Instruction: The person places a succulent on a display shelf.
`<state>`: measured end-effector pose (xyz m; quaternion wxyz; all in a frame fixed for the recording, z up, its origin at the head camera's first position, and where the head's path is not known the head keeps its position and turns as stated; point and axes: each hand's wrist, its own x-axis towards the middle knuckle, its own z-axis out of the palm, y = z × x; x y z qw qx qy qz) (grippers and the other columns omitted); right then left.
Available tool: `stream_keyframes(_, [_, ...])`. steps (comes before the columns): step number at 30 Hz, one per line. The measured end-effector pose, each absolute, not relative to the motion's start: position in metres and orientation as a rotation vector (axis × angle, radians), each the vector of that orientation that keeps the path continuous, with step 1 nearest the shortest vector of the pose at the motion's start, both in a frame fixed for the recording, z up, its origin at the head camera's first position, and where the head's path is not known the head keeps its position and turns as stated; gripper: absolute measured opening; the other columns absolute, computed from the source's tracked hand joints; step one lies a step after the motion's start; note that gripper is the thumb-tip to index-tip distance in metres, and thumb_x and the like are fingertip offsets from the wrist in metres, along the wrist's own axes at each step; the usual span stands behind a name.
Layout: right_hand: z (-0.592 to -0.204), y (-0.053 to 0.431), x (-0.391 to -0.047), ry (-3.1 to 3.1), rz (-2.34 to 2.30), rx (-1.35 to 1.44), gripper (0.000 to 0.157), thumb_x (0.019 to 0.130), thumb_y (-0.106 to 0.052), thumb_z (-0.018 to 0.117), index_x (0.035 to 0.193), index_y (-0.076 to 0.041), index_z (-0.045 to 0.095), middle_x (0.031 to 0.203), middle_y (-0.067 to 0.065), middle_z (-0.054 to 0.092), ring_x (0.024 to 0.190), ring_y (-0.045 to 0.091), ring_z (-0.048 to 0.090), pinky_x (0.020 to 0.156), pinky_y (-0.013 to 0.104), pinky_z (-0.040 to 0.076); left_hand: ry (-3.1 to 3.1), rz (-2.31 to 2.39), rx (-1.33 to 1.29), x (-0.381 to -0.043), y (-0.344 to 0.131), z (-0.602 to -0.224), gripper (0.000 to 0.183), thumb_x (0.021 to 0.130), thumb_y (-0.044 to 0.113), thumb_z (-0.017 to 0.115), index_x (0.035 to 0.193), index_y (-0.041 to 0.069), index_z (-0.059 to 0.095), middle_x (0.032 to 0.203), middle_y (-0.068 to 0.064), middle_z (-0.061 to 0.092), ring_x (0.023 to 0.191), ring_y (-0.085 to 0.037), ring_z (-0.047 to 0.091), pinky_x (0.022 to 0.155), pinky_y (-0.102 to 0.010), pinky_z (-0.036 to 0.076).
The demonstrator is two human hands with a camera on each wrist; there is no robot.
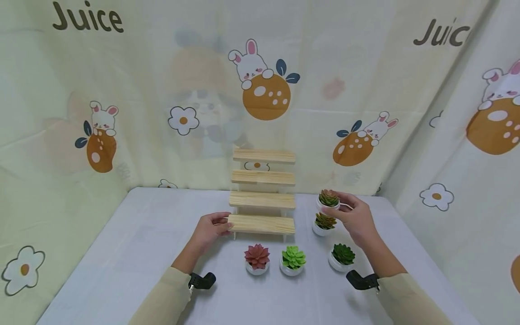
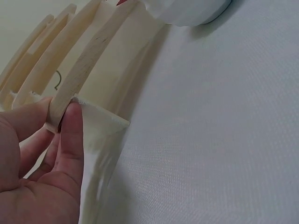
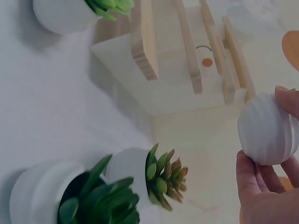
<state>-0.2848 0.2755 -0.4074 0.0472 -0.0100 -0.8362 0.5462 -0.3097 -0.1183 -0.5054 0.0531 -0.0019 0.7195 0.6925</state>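
With thumb and fingers, my left hand (image 1: 212,227) pinches the left end of the lowest board of a stepped wooden shelf (image 1: 262,224); the left wrist view shows the board's end between thumb and fingers (image 2: 65,140). To the right of the shelf, my right hand (image 1: 354,216) grips a potted succulent with reddish-green leaves (image 1: 328,197) by its white ribbed pot (image 3: 266,128), lifted off the table. Just below it in the head view stands another potted succulent (image 1: 325,222), yellowish-green with reddish tips.
In front of the shelf stand a red potted succulent (image 1: 257,258) and a bright green one (image 1: 293,259). A dark green potted succulent (image 1: 342,256) sits near my right wrist. Behind the white table (image 1: 134,239) hangs a printed curtain (image 1: 146,81).
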Motion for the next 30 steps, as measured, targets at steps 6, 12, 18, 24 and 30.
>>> stream_keyframes(6, [-0.402,0.258,-0.291,-2.54,1.709,0.022,0.074,0.07,-0.044,0.08,0.134,-0.021,0.05,0.125,0.003,0.053,0.092,0.012,0.057,0.069,0.027,0.052,2.171,2.113,-0.01,-0.31,-0.118,-0.505,0.04,0.082,0.004,0.07,0.121,0.001,0.06,0.106,-0.017,0.06,0.086,-0.019,0.065,0.077,-0.037,0.06])
stream_keyframes(12, [-0.398,0.242,-0.301,-2.523,1.743,0.077,0.075,0.068,-0.043,0.081,0.133,-0.02,0.051,0.122,0.004,0.056,0.095,0.013,0.06,0.075,0.026,0.057,2.151,2.126,-0.029,-0.311,-0.118,-0.506,0.041,0.081,0.004,0.071,0.121,0.0,0.061,0.105,-0.017,0.061,0.086,-0.019,0.065,0.077,-0.037,0.06])
stream_keyframes(18, [-0.392,0.227,-0.307,-2.523,1.727,0.143,0.074,0.068,-0.043,0.081,0.133,-0.023,0.053,0.125,0.004,0.059,0.1,0.015,0.061,0.072,0.02,0.056,2.14,2.132,-0.029,-0.31,-0.118,-0.504,0.042,0.081,0.003,0.071,0.121,0.001,0.06,0.105,-0.018,0.061,0.086,-0.019,0.064,0.078,-0.038,0.06])
stream_keyframes(24, [-0.388,0.213,-0.314,-2.515,1.732,0.187,0.071,0.067,-0.043,0.081,0.13,-0.023,0.056,0.123,0.003,0.061,0.11,0.017,0.059,0.083,0.02,0.055,2.149,2.126,-0.03,-0.31,-0.119,-0.504,0.042,0.081,0.004,0.071,0.122,0.001,0.06,0.106,-0.017,0.061,0.086,-0.019,0.065,0.077,-0.036,0.06])
stream_keyframes(30, [-0.385,0.2,-0.32,-2.468,1.786,0.254,0.067,0.069,-0.037,0.082,0.128,-0.019,0.058,0.122,0.006,0.063,0.104,0.017,0.062,0.081,0.02,0.055,2.164,2.101,-0.038,-0.309,-0.118,-0.503,0.041,0.082,0.006,0.071,0.122,0.003,0.061,0.106,-0.016,0.061,0.087,-0.018,0.065,0.077,-0.036,0.06])
